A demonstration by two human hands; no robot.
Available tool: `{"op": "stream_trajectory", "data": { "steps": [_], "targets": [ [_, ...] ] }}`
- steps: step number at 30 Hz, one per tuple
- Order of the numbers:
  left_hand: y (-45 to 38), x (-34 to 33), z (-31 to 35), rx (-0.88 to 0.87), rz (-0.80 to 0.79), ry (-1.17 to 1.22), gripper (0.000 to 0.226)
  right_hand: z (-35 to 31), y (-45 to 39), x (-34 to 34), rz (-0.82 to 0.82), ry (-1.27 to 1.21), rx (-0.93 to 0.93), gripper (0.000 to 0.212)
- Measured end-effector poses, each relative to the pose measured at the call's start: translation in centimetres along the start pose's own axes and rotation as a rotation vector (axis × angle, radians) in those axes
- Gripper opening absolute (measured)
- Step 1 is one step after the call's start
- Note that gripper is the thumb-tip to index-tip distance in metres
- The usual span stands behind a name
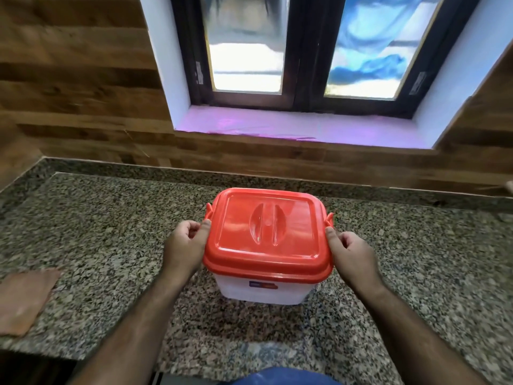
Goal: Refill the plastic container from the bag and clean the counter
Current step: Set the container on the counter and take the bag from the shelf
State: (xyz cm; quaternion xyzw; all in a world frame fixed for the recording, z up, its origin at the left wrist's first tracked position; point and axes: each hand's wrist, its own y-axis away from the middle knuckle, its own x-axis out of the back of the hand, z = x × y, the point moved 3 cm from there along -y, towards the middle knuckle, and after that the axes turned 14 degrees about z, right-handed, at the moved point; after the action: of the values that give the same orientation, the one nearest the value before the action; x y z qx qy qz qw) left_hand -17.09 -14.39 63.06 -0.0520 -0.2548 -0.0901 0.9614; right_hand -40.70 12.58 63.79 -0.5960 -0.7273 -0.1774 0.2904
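Observation:
A white plastic container (pixel 261 293) with an orange-red lid (pixel 268 234) stands upright on the speckled granite counter (pixel 111 232), in the middle of the view. The lid is on. My left hand (pixel 186 245) grips the lid's left edge by the side clip, thumb on top. On the opposite edge my right hand (pixel 349 257) holds the lid the same way. No bag is in view.
A pinkish-brown cloth (pixel 22 298) lies flat at the counter's left front edge. Wood-look wall panels rise behind the counter, with a window and a purple-lit sill (pixel 291 129) above. The counter's front edge runs close to my body.

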Motion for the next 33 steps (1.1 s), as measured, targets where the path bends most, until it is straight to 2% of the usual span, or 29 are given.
{"op": "stream_trajectory", "data": {
  "steps": [5,8,10,11,13,16,17,19,21,23,27,30,33],
  "targets": [
    [-0.6,0.0,0.2,-0.192,-0.079,-0.228,0.046,0.1,0.1,-0.6,0.059,0.071,0.126,0.054],
    [-1.2,-0.1,0.1,-0.273,-0.066,-0.304,0.048,0.3,-0.1,-1.1,0.068,0.095,0.158,0.053],
    [-1.5,-0.2,-0.1,-0.272,-0.045,-0.299,0.047,1.8,-0.9,-1.9,0.063,0.019,0.088,0.055],
    [-1.6,-0.3,-0.3,-0.256,-0.036,-0.270,0.047,2.9,-1.2,-2.4,0.045,-0.090,-0.020,0.056],
    [-1.5,-0.4,-1.2,-0.106,-0.052,-0.108,0.047,4.2,-1.2,-2.9,-0.018,-0.322,-0.276,0.056],
    [-1.2,-1.5,-4.5,0.344,-0.171,0.263,0.046,4.4,-0.8,-3.1,-0.084,-0.476,-0.463,0.058],
    [-1.0,-1.8,-5.6,0.440,-0.205,0.346,0.046,4.6,-0.8,-3.3,-0.115,-0.520,-0.534,0.057],
    [-0.5,-2.2,-7.1,0.523,-0.266,0.397,0.049,5.2,-0.6,-4.0,-0.236,-0.589,-0.700,0.052],
    [0.1,-2.4,-7.3,0.523,-0.273,0.371,0.056,5.8,-0.6,-4.3,-0.352,-0.515,-0.769,0.049],
    [0.7,-2.2,-6.7,0.450,-0.201,0.339,0.053,5.9,-1.1,-3.9,-0.346,-0.432,-0.743,0.051],
    [1.9,-1.0,-3.0,0.262,-0.014,0.295,0.037,2.8,-1.7,-1.4,-0.095,-0.311,-0.459,0.058],
    [2.8,-1.0,-0.7,0.240,-0.086,0.328,0.039,-0.7,-0.8,-0.2,-0.108,-0.227,-0.220,0.059],
    [2.9,-1.1,0.3,0.276,-0.135,0.350,0.063,-2.0,-0.3,-0.3,-0.127,-0.188,-0.154,0.048]
  ]
}}
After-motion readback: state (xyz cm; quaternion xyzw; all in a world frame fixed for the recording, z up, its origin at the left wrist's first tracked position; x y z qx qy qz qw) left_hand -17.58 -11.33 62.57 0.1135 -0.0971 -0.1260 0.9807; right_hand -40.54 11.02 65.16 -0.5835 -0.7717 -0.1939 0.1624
